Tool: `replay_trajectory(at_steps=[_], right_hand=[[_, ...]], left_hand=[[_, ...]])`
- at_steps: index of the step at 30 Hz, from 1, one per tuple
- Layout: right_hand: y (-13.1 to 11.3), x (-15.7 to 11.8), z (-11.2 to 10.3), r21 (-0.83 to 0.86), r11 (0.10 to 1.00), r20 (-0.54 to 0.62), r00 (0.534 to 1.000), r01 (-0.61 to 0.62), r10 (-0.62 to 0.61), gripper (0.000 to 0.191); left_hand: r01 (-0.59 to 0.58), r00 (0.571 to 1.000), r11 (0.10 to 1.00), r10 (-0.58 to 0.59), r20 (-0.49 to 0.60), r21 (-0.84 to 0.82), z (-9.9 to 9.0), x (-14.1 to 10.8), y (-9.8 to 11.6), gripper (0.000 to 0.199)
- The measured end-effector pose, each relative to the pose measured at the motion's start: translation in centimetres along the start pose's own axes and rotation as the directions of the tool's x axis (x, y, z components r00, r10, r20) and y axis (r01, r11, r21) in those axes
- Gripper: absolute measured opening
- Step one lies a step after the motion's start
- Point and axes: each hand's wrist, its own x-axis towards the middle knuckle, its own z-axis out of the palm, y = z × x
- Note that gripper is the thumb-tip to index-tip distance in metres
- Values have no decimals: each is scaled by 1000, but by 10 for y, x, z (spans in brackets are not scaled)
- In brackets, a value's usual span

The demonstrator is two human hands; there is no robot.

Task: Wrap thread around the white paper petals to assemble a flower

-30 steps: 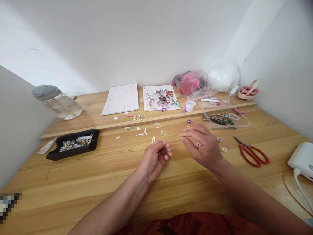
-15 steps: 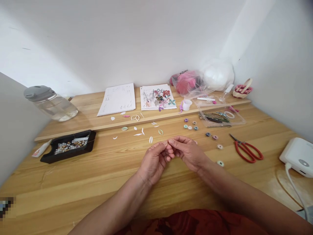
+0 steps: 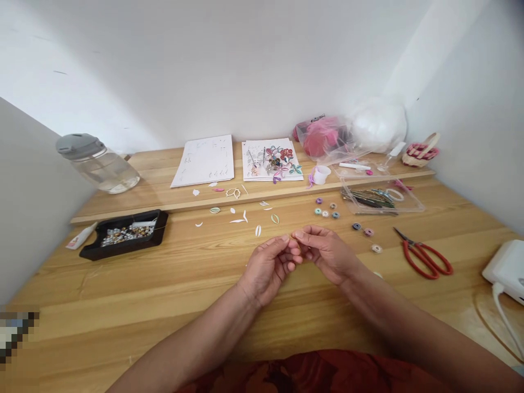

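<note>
My left hand (image 3: 271,268) and my right hand (image 3: 325,252) meet at the fingertips over the wooden table (image 3: 184,305). Each pinches with thumb and forefinger; whatever lies between the tips is too small to make out. Just beyond them are a green-edged leaf shape (image 3: 275,219) and a white split leaf shape (image 3: 258,230), with several small white cut pieces (image 3: 238,220) farther left. To the right of my right hand lie several small thread spools (image 3: 369,232) and red-handled scissors (image 3: 426,259).
A black tray of beads (image 3: 126,234) and a bottle (image 3: 98,166) stand left. The raised shelf (image 3: 159,202) bears papers (image 3: 204,161), wire flowers (image 3: 282,161), a white cup (image 3: 322,174) and a small basket (image 3: 420,153). A clear box (image 3: 409,204) holds thin tools; a white device (image 3: 507,270) sits right.
The view has shifted, so the table's objects appear farther right and mostly a little higher. Both hands keep their fingertips together, with little change in pose.
</note>
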Motion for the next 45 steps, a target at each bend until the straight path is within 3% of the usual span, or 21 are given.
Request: replay_trajectory(at_steps=[5, 10, 14, 23, 30, 34, 45], right_hand=[[-4, 0, -5, -81, 997, 5, 1000, 1, -1, 36], [-4, -1, -4, -80, 996, 42, 999, -25, 29, 37], [-2, 0, -1, -41, 998, 46, 998, -47, 49, 38], [-5, -2, 1, -138, 990, -56, 998, 32, -40, 37], [-6, -1, 0, -84, 996, -29, 999, -26, 24, 35], [-7, -1, -2, -51, 997, -25, 998, -60, 58, 33], [-6, 2, -3, 1, 996, -34, 996, -84, 84, 34]], left_hand=[[89, 996, 995, -89, -10, 48, 0, -2, 5, 23], [57, 998, 996, -56, -12, 66, 0, -1, 4, 13], [25, 999, 998, -23, -34, 59, 1, 0, 2, 15], [44, 988, 996, -32, -152, 73, 5, -2, 0, 8], [9, 995, 999, -4, -104, 42, 4, -1, -1, 8], [56, 996, 996, -51, -75, 74, 2, -1, 2, 13], [16, 991, 999, -10, -137, 37, 4, -1, 2, 6]])
